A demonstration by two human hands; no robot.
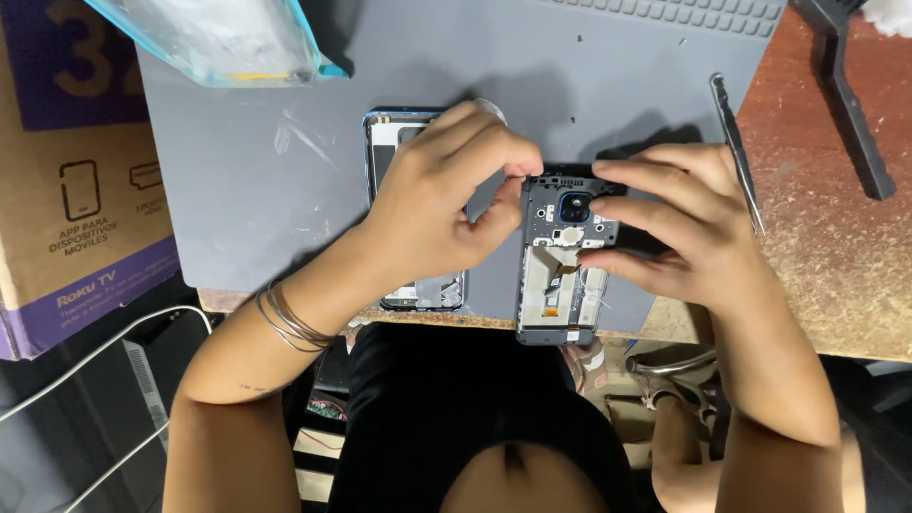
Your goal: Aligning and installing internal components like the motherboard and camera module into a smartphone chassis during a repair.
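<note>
Below: grey mat on speckled brown bench; both hands grip opened phone, perhaps pinching.

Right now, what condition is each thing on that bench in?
Opened phone: back off, insides and camera exposed, held by both hands.
Left hand: fingers pinching the phone's top edge.
Right hand: gripping the phone's right side.
Back cover: detached, lying flat on the grey mat.
Tweezers: lying unused.
</note>
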